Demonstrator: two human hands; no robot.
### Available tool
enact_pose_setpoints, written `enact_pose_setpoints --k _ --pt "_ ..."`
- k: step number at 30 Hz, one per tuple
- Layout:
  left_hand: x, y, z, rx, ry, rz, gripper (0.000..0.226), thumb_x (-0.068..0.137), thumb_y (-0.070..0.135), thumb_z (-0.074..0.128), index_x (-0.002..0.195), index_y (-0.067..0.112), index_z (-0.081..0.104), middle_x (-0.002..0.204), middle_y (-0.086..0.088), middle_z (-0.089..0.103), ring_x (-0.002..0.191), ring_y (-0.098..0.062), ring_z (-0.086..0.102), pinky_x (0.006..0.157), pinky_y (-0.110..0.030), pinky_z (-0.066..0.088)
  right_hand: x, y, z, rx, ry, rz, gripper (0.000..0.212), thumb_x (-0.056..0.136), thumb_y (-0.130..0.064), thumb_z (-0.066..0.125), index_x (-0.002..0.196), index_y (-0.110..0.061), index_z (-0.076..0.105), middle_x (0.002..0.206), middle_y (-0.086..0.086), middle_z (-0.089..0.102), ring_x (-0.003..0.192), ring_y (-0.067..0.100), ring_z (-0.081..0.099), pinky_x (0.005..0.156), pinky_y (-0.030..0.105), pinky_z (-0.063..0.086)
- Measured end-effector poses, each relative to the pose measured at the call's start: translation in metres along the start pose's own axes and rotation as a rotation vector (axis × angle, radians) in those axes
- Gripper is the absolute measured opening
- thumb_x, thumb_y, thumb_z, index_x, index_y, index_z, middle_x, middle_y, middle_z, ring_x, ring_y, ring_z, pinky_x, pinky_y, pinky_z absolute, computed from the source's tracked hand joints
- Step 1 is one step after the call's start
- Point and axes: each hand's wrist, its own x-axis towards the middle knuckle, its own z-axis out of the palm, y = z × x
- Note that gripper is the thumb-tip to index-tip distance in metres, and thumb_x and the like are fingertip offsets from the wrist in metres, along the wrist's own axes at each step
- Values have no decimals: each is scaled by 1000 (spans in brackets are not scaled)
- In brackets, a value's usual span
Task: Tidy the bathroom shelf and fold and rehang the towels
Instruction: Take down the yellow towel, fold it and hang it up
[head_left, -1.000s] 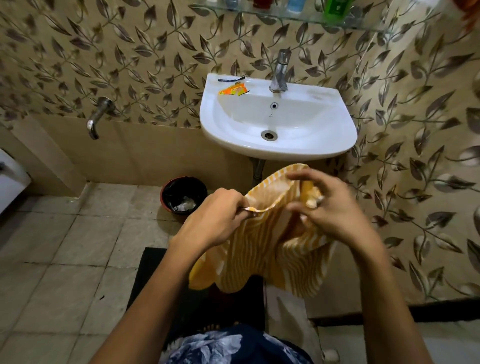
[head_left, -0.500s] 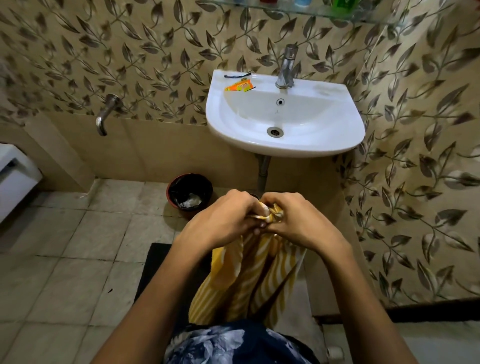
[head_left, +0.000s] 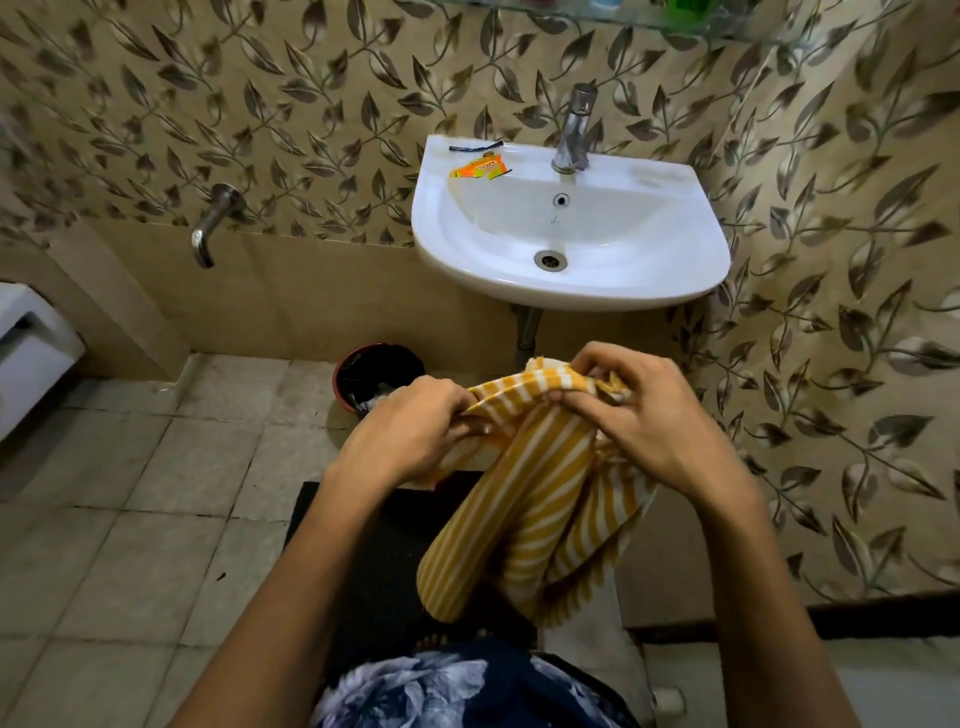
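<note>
Both hands gripped the yellow striped towel (head_left: 524, 514): left hand (head_left: 410, 431) and right hand (head_left: 649, 415) pinched its top edge, below the washbasin (head_left: 571, 280).

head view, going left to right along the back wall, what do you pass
white fixture at the edge → wall spout → orange wrapper on the sink rim → sink tap

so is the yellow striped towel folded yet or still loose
Not neatly folded: the yellow and white striped towel hangs bunched and draped from both hands, left hand and right hand gripping its top edge.
</note>
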Motion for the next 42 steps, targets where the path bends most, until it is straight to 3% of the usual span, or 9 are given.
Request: enact_pose_setpoints --k 4,8,11,14,17,22,30,33,42 --pt "2 -10 3 3 19 -54 9 86 31 62 79 25 64 86 -5 65 80 -26 62 74 -45 52 -3 6 -22 44 131 35 9 82 -31 68 82 -23 63 75 -15 59 77 -5 56 62 10 42" --pt "3 -12 -4 -109 23 -53 28 84 27 65 60 37 56 80 -5 66 79 -26 63 73 -41 52 -2 23 -36 34 234 122 9 81 -35 68 82 -27 64 75 -16 61 75 -10 56 60 13 43" --pt "2 -9 -10 -241 -46 -14 14 85 30 62 74 25 68 83 -4 69 80 -18 66 75 -40 54 4 42 -32 16 288 199 12 81 -35 69 83 -25 64 80 -11 63 77 0 57 63 20 40" --pt "-2 -1 -16 -442 -149 32 22 86 34 58 75 17 68 76 2 71 71 -7 69 64 -20 54 9 62 -16 -21 288 345 15 79 -30 72 86 -28 59 96 3 56 89 17 55 75 27 40" --pt "-4 5 -16 -570 -206 13 34 91 35 50 73 9 64 72 -1 71 66 -14 70 63 -18 56 12 73 8 167 218 558 18 79 -22 69 84 -29 53 107 5 55 96 20 55 84 32 43" --pt "-1 8 -11 -645 -316 -20 42 96 31 41 68 7 60 59 3 67 58 -9 66 67 -16 53 14 72 39 555 102 746 30 80 10 38 65 -11 51 77 1 49 69 11 44 62 21 34" --pt "7 21 1 -788 -348 -259 38 96 26 43 75 6 67 74 -12 68 66 -15 62 88 -32 51 -1 65 46 672 -100 656 25 93 2 46 98 -21 56 82 2 50 73 13 51 67 23 46" --pt "7 28 5 -815 -393 -319 36 94 20 43 71 8 67 78 -14 69 68 -15 64 87 -31 51 -3 50 60 717 -92 576 20 93 -1 52 94 -21 52 74 0 49 65 9 49 58 18 45" --pt "7 22 7 -817 -375 -421 37 99 21 40 79 7 67 67 -5 69 59 -10 64 69 -22 52 -16 9 93 768 370 403 22 66 -7 83 76 -20 69 74 -5 74 74 6 71 63 16 54"
